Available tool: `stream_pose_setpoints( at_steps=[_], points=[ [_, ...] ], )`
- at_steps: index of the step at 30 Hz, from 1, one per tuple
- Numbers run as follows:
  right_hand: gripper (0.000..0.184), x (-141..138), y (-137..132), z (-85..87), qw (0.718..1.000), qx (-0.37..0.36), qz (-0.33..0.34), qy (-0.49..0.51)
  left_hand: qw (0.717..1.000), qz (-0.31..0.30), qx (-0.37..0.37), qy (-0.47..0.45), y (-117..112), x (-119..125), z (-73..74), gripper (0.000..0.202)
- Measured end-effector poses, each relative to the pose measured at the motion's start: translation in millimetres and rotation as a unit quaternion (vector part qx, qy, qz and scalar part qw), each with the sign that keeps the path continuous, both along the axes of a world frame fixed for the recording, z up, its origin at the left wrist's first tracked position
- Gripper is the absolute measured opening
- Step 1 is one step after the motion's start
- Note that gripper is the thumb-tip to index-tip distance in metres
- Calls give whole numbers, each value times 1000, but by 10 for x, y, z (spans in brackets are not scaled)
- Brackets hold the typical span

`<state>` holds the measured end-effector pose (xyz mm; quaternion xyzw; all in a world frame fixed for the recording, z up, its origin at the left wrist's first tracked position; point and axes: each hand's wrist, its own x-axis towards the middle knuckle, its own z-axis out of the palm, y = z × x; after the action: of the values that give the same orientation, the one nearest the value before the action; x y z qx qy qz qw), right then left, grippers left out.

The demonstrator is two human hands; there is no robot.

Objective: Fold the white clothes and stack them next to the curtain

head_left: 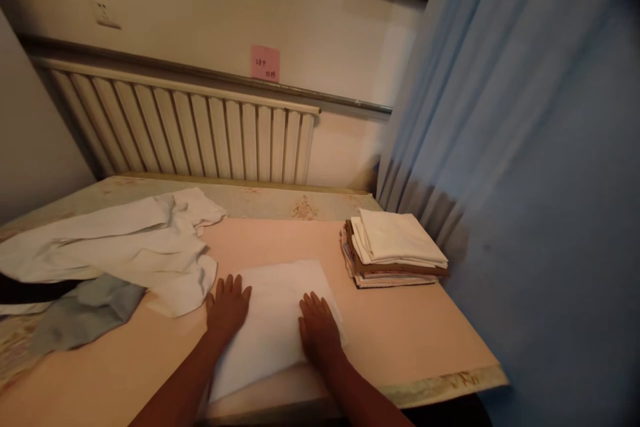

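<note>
A folded white cloth (277, 310) lies flat on the bed in front of me. My left hand (228, 305) rests flat on its left edge with fingers stretched out. My right hand (318, 328) lies flat on its right side, fingers also extended. Neither hand grips anything.
A stack of folded cloths (393, 248) sits to the right near the bed's edge. Loose white garments (125, 240) and a grey one (85, 310) lie in a heap on the left. A radiator (190, 123) lines the wall behind; a blue curtain (525, 147) hangs on the right.
</note>
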<state>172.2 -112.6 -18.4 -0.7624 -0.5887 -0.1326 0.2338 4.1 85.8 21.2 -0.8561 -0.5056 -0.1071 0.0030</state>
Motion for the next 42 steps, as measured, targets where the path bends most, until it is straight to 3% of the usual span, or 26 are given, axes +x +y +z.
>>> stream_pose_setpoints(
  at_steps=[2, 5, 11, 15, 27, 42],
  points=[
    [38, -1, -2, -2, 1000, 6, 4, 4, 1000, 4, 30, -8, -134, 34, 91, 54],
    [38, 1, 0, -10, 1000, 10, 8, 7, 997, -50, 56, -14, -392, 148, 141, 53],
    [38, 14, 22, -69, 1000, 13, -3, -23, 989, -129, 61, -23, -721, 172, -116, 50],
    [37, 12, 19, -86, 1000, 22, 2, -22, 987, -136, 78, -34, -701, 60, -209, 50],
    [34, 4, 6, -99, 998, 56, 11, -12, 991, -85, 93, -42, -728, -42, -192, 52],
    [35, -11, -9, -79, 998, 56, 20, 25, 989, -82, 114, -50, -723, -58, -233, 48]
  ],
)
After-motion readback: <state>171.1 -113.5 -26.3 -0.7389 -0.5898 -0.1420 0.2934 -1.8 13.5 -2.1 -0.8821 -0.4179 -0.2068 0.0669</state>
